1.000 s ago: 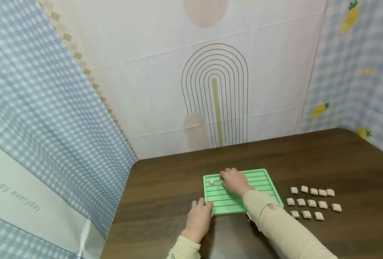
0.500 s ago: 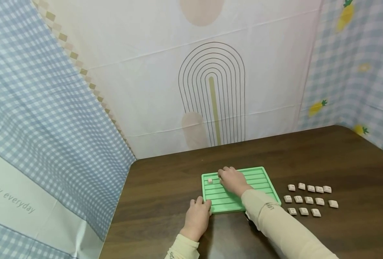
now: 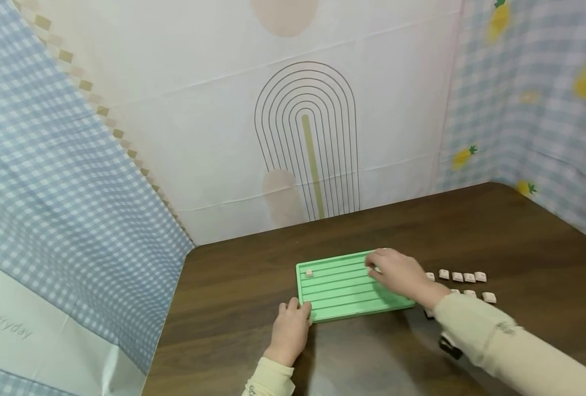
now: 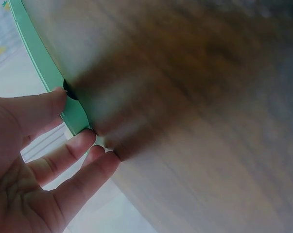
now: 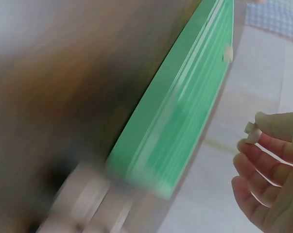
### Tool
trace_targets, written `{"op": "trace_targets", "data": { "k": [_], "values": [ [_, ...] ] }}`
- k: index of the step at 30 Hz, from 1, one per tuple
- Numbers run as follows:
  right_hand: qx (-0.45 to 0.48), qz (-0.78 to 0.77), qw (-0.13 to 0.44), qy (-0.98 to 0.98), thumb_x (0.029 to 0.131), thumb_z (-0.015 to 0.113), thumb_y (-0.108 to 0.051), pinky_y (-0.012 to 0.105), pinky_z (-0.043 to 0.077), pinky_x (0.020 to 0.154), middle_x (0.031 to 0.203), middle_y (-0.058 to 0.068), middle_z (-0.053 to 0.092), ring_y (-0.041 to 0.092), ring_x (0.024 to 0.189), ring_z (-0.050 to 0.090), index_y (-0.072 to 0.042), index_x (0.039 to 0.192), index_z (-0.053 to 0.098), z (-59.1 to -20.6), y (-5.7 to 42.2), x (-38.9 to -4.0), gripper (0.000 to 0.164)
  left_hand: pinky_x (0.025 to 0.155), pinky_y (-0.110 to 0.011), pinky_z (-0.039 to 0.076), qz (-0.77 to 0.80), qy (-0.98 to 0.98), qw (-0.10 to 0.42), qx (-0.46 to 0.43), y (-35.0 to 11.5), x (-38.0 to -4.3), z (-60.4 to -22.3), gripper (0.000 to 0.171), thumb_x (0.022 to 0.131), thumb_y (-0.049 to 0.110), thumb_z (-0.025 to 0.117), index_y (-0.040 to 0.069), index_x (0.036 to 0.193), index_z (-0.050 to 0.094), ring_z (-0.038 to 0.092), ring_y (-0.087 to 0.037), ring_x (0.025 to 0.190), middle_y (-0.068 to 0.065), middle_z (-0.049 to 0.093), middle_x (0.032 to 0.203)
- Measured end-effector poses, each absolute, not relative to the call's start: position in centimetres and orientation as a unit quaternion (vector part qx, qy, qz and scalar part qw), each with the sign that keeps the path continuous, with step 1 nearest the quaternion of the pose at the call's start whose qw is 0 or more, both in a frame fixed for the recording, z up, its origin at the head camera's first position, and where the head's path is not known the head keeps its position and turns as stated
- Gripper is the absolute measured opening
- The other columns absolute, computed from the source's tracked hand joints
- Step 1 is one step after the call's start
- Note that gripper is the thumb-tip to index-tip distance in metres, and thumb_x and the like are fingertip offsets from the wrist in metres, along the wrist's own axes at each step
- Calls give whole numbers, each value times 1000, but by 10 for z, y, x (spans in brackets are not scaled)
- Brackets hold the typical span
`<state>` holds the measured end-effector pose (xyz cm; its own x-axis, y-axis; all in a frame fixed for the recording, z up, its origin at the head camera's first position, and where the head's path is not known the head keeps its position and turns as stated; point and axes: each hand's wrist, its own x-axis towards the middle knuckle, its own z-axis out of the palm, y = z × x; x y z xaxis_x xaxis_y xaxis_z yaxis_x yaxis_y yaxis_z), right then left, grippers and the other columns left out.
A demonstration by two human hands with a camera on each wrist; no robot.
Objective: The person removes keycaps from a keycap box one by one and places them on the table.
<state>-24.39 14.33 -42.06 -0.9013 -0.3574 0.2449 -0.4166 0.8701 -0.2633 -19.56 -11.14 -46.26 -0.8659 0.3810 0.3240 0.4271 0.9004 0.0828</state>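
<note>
A green ridged tray (image 3: pixel 340 291) lies on the wooden table. One white keycap (image 3: pixel 309 273) sits in its top groove near the far left corner. My left hand (image 3: pixel 290 333) holds the tray's near left corner, its thumb on the front wall and its fingers at the side. Over the tray's right end, my right hand (image 3: pixel 397 272) pinches a small white keycap (image 5: pixel 252 133) between thumb and index finger. The other fingers of that hand are loosely bent.
Several white keycaps (image 3: pixel 469 278) lie in loose rows on the table (image 3: pixel 243 275) right of the tray, partly hidden by the right hand and sleeve. A patterned cloth (image 3: pixel 214 137) hangs behind the table's far edge.
My right hand has moved right across the tray, from near its left end to its right end, with a keycap pinched. The left hand stays at the corner. The head view has shifted slightly right.
</note>
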Motion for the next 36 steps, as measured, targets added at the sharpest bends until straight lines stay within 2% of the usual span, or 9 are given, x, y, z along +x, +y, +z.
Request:
{"op": "trace_targets", "data": {
  "k": [7,13,19,27,32,36],
  "values": [
    [141,134,89,-977,83,64,-20,30,42,49,88,2,64,15,71,55,-13,95,64,-412,229,-203,14,48,-30,48,-87,-965,129,-209,-113,-196,-461,20,77,13,70,9,74,50,45,-26,67,-12,52,80],
    [123,112,61,-984,81,66,-18,30,42,48,82,0,61,12,66,53,-12,91,64,-425,269,-184,12,48,-31,48,-93,-965,130,-208,-116,-197,-459,20,76,12,70,9,74,50,45,-26,67,-12,52,80],
    [124,95,43,-987,78,68,-16,31,45,48,82,-1,63,11,64,54,-14,86,63,-445,286,-171,10,47,-29,47,-98,-963,128,-215,-114,-196,-459,20,76,12,70,8,73,50,43,-24,65,-12,53,80],
    [110,81,37,-990,77,67,-14,30,39,45,74,-5,57,9,61,49,-16,81,60,-459,290,-165,8,48,-30,46,-97,-964,122,-217,-113,-198,-460,21,77,12,69,9,72,49,42,-24,64,-11,52,79],
    [104,92,28,-990,76,69,-17,35,46,48,82,0,63,16,67,57,-14,87,63,-457,290,-165,12,49,-29,45,-91,-966,110,-217,-114,-198,-459,19,78,13,69,10,74,50,40,-23,64,-10,51,78],
    [100,111,21,-989,77,69,-18,35,46,49,86,1,64,15,69,57,-15,90,63,-448,290,-167,15,49,-29,45,-89,-966,111,-216,-112,-196,-459,19,78,13,69,10,74,50,41,-23,64,-10,51,77]
  ]
}}
